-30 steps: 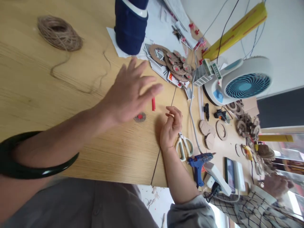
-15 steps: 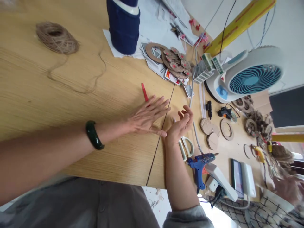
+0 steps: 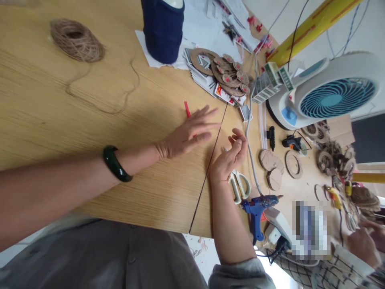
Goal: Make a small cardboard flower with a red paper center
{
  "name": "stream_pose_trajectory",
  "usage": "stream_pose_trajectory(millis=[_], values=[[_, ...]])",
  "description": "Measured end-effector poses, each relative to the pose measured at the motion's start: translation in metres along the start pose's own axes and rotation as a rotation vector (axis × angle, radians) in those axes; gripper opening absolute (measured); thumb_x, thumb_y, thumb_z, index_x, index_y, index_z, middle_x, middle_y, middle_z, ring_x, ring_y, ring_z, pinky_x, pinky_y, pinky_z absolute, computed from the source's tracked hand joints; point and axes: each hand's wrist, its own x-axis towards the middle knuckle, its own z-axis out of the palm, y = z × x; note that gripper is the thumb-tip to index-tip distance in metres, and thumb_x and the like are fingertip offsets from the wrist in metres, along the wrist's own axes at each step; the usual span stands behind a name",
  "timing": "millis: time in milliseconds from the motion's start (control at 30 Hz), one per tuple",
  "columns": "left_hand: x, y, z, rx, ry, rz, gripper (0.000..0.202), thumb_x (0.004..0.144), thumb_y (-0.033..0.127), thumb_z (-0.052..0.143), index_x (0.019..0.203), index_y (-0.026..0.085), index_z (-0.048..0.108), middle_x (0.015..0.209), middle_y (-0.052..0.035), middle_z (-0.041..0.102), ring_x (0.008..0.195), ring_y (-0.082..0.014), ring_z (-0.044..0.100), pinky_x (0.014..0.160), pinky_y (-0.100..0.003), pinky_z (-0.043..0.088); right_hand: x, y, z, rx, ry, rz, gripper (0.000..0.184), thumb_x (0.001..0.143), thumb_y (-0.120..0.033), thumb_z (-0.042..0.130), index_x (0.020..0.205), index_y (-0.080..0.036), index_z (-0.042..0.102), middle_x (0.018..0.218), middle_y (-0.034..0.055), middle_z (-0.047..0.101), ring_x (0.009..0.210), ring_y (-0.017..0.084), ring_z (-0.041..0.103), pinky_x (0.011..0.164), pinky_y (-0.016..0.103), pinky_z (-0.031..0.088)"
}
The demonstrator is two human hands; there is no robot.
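Observation:
My left hand (image 3: 186, 134), with a dark green bangle (image 3: 116, 164) on its wrist, lies flat on the wooden table (image 3: 60, 112), fingers stretched and slightly spread. Its fingertips rest beside a small red strip (image 3: 187, 109). What lies under the palm is hidden. My right hand (image 3: 230, 156) is just right of it across the table seam, palm up and loosely cupped, with nothing visible in it. White-handled scissors (image 3: 239, 184) lie right by its wrist.
A blue glue gun (image 3: 257, 204), cardboard discs (image 3: 270, 168), a pile of decorated cardboard rounds (image 3: 228, 76), a desk fan (image 3: 327, 96), a dark blue cylinder (image 3: 162, 30) and a twine ball (image 3: 76, 40) surround the hands. Another person's hand (image 3: 361, 243) is at the lower right.
My left hand came down from above the table and now lies flat near the seam. My right hand turned palm up and cupped. The small ribbed disc is out of sight.

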Motion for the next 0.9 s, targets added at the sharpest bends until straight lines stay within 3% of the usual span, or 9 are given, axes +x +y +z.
stream_pose_trajectory(millis=[100, 200, 267, 333, 433, 533, 633, 733, 900], values=[[0.003, 0.016, -0.011, -0.357, 0.204, -0.082, 0.076, 0.109, 0.073, 0.024, 0.133, 0.026, 0.078, 0.170, -0.0009, 0.055, 0.170, -0.0294, 0.026, 0.141, -0.047, 0.011, -0.003, -0.006, 0.000, 0.061, -0.090, -0.038, 0.025, 0.104, -0.030, 0.045, 0.107, -0.025, 0.069, 0.112, 0.0076, 0.071, 0.105, 0.022, 0.067, 0.093, 0.042, 0.059], [0.003, 0.024, -0.026, -0.682, 0.432, -0.245, 0.082, 0.108, 0.074, 0.015, 0.127, 0.026, 0.079, 0.159, -0.0026, 0.066, 0.167, -0.0297, 0.035, 0.139, -0.048, 0.022, -0.009, -0.008, 0.002, 0.153, -0.332, 0.032, 0.019, 0.102, -0.027, 0.051, 0.102, -0.026, 0.070, 0.102, 0.0049, 0.070, 0.088, 0.017, 0.067, 0.079, 0.034, 0.061], [0.001, 0.025, -0.035, -0.803, 0.506, -0.335, 0.083, 0.103, 0.080, 0.019, 0.131, 0.028, 0.077, 0.153, -0.0049, 0.070, 0.164, -0.0322, 0.041, 0.135, -0.049, 0.034, -0.015, -0.011, 0.005, 0.246, -0.508, 0.155, 0.015, 0.103, -0.029, 0.055, 0.103, -0.026, 0.070, 0.094, 0.0025, 0.069, 0.079, 0.015, 0.066, 0.075, 0.031, 0.062], [-0.001, 0.025, -0.038, -0.880, 0.531, -0.366, 0.080, 0.100, 0.083, 0.027, 0.135, 0.029, 0.074, 0.152, -0.0059, 0.070, 0.161, -0.0325, 0.045, 0.130, -0.045, 0.043, -0.021, -0.015, 0.006, 0.347, -0.648, 0.264, 0.013, 0.103, -0.034, 0.061, 0.109, -0.026, 0.069, 0.096, 0.0025, 0.068, 0.082, 0.015, 0.067, 0.077, 0.031, 0.065], [-0.002, 0.028, -0.035, -0.964, 0.563, -0.373, 0.075, 0.101, 0.080, 0.032, 0.134, 0.026, 0.074, 0.149, -0.0077, 0.072, 0.158, -0.0330, 0.049, 0.124, -0.044, 0.050, -0.028, -0.023, 0.007, 0.451, -0.781, 0.297, 0.022, 0.101, -0.040, 0.070, 0.119, -0.028, 0.068, 0.114, 0.0062, 0.067, 0.100, 0.018, 0.069, 0.086, 0.033, 0.069], [-0.001, 0.033, -0.028, -1.004, 0.576, -0.389, 0.073, 0.104, 0.076, 0.030, 0.131, 0.024, 0.075, 0.141, -0.0089, 0.075, 0.155, -0.0359, 0.053, 0.119, -0.051, 0.054, -0.033, -0.029, 0.007, 0.519, -0.849, 0.309, 0.025, 0.101, -0.041, 0.070, 0.122, -0.028, 0.066, 0.116, 0.0062, 0.065, 0.105, 0.019, 0.069, 0.090, 0.035, 0.069], [-0.001, 0.036, -0.023, -1.007, 0.586, -0.404, 0.071, 0.104, 0.075, 0.032, 0.133, 0.025, 0.074, 0.140, -0.0084, 0.074, 0.155, -0.0363, 0.052, 0.117, -0.051, 0.056, -0.033, -0.031, 0.006, 0.517, -0.842, 0.310, 0.019, 0.103, -0.038, 0.069, 0.118, -0.029, 0.064, 0.110, 0.0043, 0.064, 0.099, 0.017, 0.069, 0.086, 0.033, 0.068], [-0.002, 0.034, -0.022, -1.035, 0.547, -0.434, 0.068, 0.099, 0.078, 0.044, 0.134, 0.028, 0.073, 0.145, -0.0074, 0.073, 0.157, -0.0368, 0.050, 0.118, -0.048, 0.055, -0.030, -0.035, 0.003, 0.356, -0.823, 0.182, 0.023, 0.101, -0.033, 0.070, 0.123, -0.030, 0.066, 0.118, 0.0049, 0.061, 0.096, 0.016, 0.064, 0.081, 0.030, 0.065], [-0.005, 0.028, -0.018, -1.172, 0.378, -0.437, 0.066, 0.097, 0.078, 0.048, 0.127, 0.027, 0.079, 0.145, -0.0058, 0.075, 0.159, -0.0362, 0.048, 0.124, -0.047, 0.049, -0.023, -0.045, -0.002, 0.217, -0.920, -0.084, 0.030, 0.099, -0.017, 0.067, 0.125, -0.031, 0.070, 0.119, 0.0058, 0.062, 0.103, 0.019, 0.063, 0.082, 0.033, 0.063]])
